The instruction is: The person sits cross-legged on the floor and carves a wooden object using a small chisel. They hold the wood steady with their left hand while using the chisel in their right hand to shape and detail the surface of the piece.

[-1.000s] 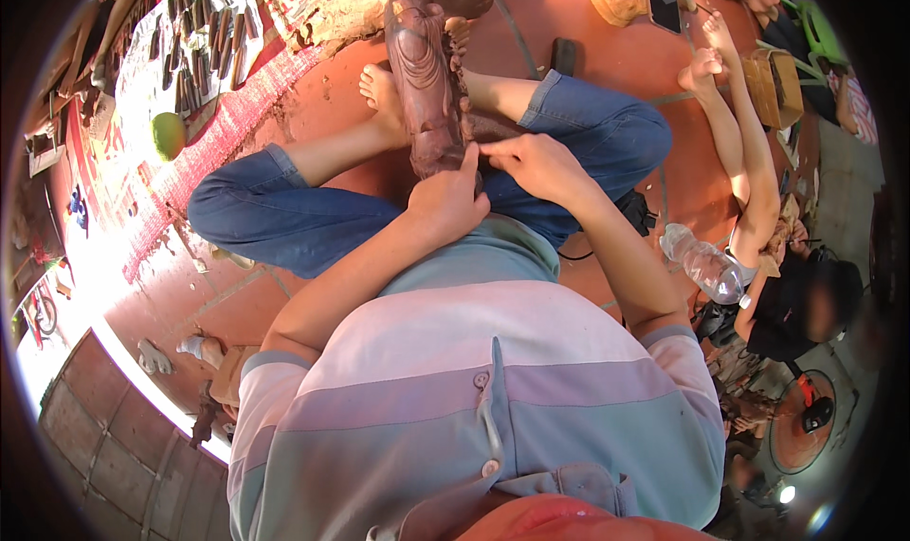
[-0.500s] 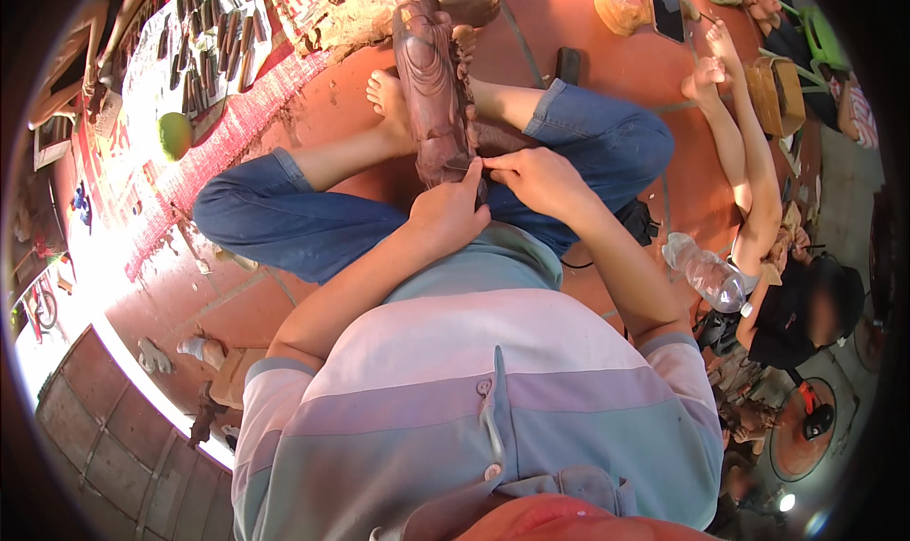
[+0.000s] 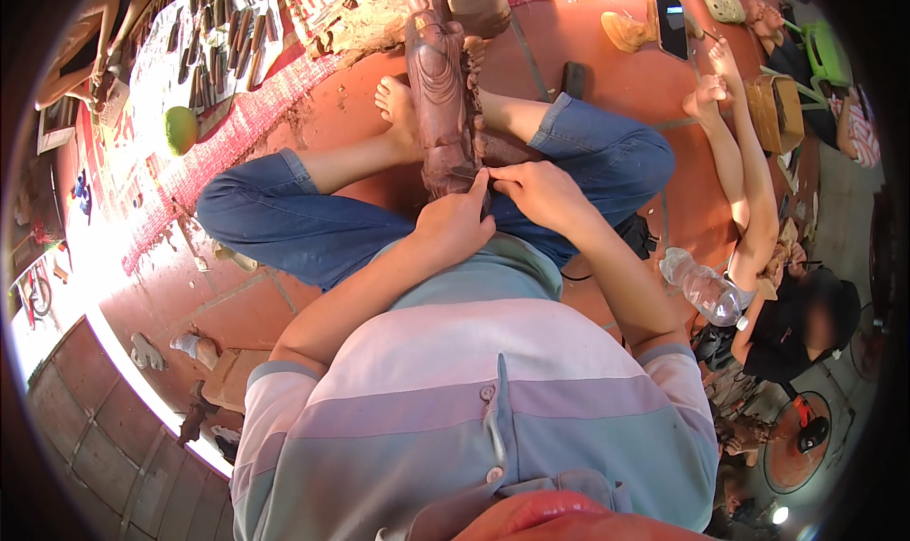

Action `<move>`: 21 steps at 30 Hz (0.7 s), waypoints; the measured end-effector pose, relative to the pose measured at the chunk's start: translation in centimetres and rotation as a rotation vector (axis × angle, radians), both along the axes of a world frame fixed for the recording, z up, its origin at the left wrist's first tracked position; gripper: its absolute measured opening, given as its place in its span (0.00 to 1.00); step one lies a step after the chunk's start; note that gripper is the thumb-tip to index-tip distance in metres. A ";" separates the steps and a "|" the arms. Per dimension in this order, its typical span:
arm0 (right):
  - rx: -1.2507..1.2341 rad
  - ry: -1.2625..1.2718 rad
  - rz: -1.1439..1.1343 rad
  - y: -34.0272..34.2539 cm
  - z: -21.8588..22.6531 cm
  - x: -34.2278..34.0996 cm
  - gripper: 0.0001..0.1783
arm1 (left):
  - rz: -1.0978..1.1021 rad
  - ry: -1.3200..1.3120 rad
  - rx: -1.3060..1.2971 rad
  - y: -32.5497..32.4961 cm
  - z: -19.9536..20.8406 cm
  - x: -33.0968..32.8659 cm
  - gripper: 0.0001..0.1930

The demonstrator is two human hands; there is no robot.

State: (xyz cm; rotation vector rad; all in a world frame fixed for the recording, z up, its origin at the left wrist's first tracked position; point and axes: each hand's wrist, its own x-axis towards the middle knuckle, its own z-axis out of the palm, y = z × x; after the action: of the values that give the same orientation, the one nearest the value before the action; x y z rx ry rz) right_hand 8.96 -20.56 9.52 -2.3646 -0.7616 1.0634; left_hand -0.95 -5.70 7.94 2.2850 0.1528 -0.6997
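Because the carved statue (image 3: pixel 439 88) looks heavy and stiff, its thick trunk is best gripped, though whether the fingers (image 3: pixel 480 183) pinch anything cannot be told

A striped shirt (image 3: pixel 474 347) tops cuffed blue jeans (image 3: pixel 299 226).

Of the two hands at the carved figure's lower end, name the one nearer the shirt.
The left hand, close by the shirt; the right hand sits higher in the picture, farther from the cloth.
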 end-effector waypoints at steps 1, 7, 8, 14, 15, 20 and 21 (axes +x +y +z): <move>0.019 -0.030 -0.027 0.3 -0.2 0.3 0.15 | 0.010 -0.001 0.008 -0.1 0.5 0.2 0.41; -0.022 -0.070 -0.047 1.3 0.3 -0.2 0.13 | 0.011 0.061 -0.022 0.4 0.6 0.2 0.42; -0.067 -0.034 0.026 1.4 0.9 0.4 0.14 | -0.002 0.045 -0.044 0.5 0.5 -0.1 0.42; -0.050 -0.127 0.012 1.6 0.3 -0.2 0.14 | 0.020 0.066 0.001 0.8 0.4 0.5 0.43; -0.070 -0.117 0.031 1.6 0.5 -0.1 0.14 | -0.007 0.052 0.002 0.9 0.4 0.4 0.43; -0.033 -0.175 -0.025 2.5 0.8 0.4 0.14 | 0.041 0.046 0.010 0.9 1.3 0.9 0.43; -0.039 -0.170 -0.003 2.3 0.8 0.1 0.14 | 0.030 0.066 0.032 0.9 1.5 1.0 0.44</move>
State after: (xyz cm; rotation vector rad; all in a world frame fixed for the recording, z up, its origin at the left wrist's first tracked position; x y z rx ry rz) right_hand 9.04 -18.23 10.35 -2.5129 -0.8028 0.8911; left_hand 0.09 -4.79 9.41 2.2863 0.2310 -0.7627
